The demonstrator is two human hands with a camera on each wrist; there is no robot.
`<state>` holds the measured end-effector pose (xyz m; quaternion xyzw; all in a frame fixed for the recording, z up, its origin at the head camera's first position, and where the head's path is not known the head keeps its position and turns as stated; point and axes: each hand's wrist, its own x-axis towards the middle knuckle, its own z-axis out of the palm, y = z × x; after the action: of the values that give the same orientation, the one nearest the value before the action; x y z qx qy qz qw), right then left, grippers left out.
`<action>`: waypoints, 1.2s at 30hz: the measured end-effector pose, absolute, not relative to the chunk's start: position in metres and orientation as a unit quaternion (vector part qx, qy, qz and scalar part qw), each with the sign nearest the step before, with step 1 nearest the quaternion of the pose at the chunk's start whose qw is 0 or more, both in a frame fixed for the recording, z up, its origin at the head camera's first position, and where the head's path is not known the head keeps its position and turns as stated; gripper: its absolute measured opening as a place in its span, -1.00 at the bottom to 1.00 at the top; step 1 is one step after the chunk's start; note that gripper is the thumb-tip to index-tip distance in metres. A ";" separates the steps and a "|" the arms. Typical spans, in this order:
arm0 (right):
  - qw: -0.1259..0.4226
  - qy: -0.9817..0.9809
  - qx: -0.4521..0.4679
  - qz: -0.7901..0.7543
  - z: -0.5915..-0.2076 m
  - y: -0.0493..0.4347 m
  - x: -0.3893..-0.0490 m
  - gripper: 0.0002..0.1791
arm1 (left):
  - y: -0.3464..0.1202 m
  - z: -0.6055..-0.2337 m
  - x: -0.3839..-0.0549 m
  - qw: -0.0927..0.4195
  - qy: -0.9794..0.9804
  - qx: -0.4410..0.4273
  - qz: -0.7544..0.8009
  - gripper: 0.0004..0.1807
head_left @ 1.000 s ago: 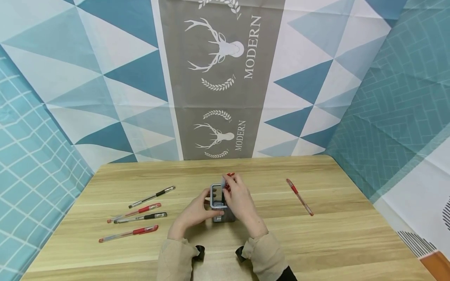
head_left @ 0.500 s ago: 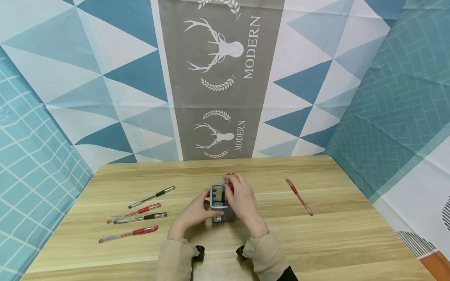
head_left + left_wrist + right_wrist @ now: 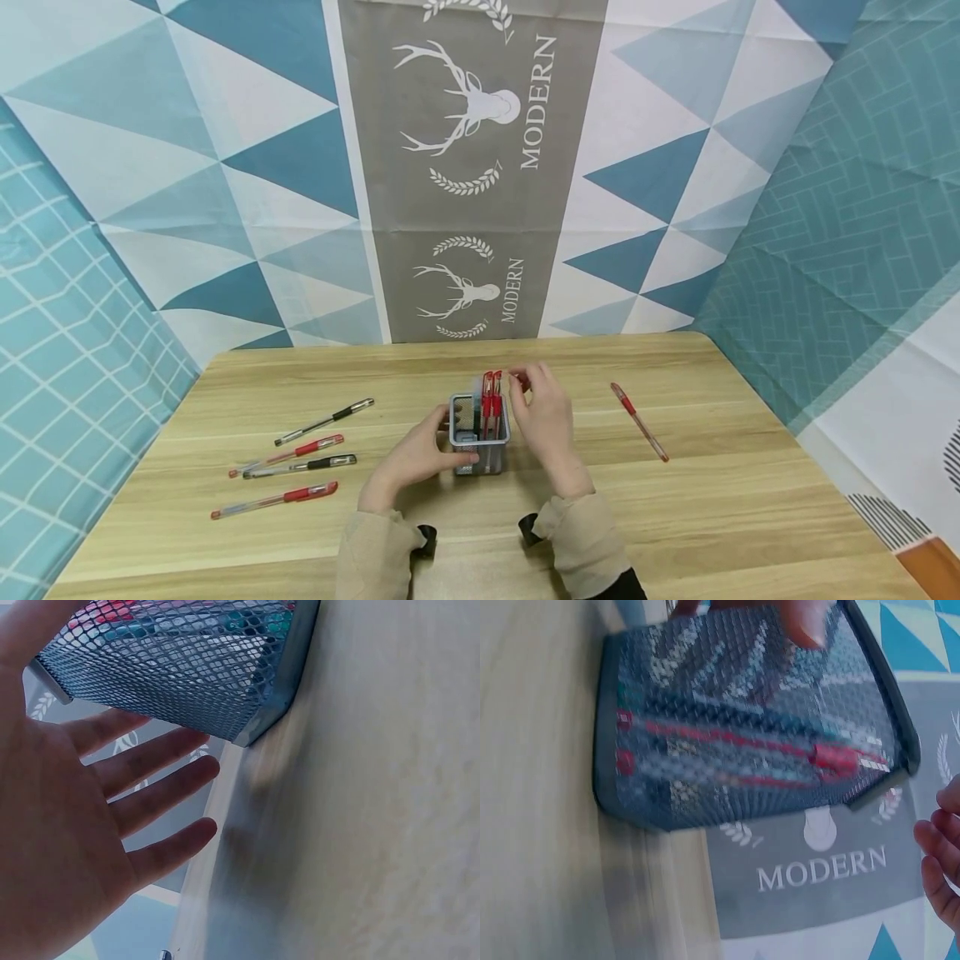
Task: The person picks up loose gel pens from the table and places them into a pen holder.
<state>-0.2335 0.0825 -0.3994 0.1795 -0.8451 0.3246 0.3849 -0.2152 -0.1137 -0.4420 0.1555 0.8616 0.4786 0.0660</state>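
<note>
A mesh pen holder (image 3: 491, 457) stands upright mid-table. My left hand (image 3: 416, 452) grips its left side, the thumb across the front and the fingers behind; the left wrist view has those fingers stretched out past the mesh (image 3: 180, 675). Two red gel pens (image 3: 492, 407) stand in the right part of the holder, caps up, beside a pale translucent strip (image 3: 476, 387) with a dark lower part. My right hand (image 3: 546, 408) is just right of the pens, fingers loosely bent and holding nothing. In the right wrist view its fingertips (image 3: 934, 840) are apart from the holder's rim.
On the left lie two black pens (image 3: 324, 421) (image 3: 300, 465) and two red pens (image 3: 287, 454) (image 3: 274, 500), some crossing. Another red pen (image 3: 639, 421) lies alone on the right. The patterned cloth backdrop (image 3: 465, 208) rises behind the table's far edge.
My right hand has let go at the pens and moved right, uncovering the two red pens in the holder. My left hand and the holder stay in place.
</note>
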 end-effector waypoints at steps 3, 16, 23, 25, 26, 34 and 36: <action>0.388 -0.846 0.168 0.325 -0.399 0.090 -0.236 -0.91 | -0.114 -0.443 -0.215 0.063 0.868 0.154 0.467 -0.08; 0.433 -0.831 0.122 0.326 -0.410 0.122 -0.247 -0.90 | -0.113 -0.443 -0.215 0.064 0.865 0.154 0.473 -0.05; 0.393 -0.852 0.067 0.339 -0.413 0.141 -0.250 -0.90 | -0.112 -0.441 -0.215 0.056 0.864 0.156 0.476 -0.06; 0.369 -0.862 0.044 0.345 -0.416 0.147 -0.251 -0.88 | -0.113 -0.441 -0.215 0.055 0.864 0.155 0.476 -0.07; 0.355 -0.867 0.032 0.347 -0.417 0.150 -0.251 -0.86 | -0.113 -0.441 -0.215 0.056 0.864 0.154 0.476 -0.08; 0.240 -0.911 -0.033 0.335 -0.429 0.170 -0.251 -0.67 | -0.113 -0.442 -0.216 0.058 0.862 0.159 0.478 -0.10; 0.237 -0.913 -0.039 0.330 -0.431 0.173 -0.251 -0.65 | -0.113 -0.442 -0.216 0.057 0.861 0.160 0.479 -0.11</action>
<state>-0.2513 0.1731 -0.4311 -0.0389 -0.9127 0.3302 0.2375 -0.2159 -0.1132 -0.4421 0.1602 0.8614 0.4786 0.0572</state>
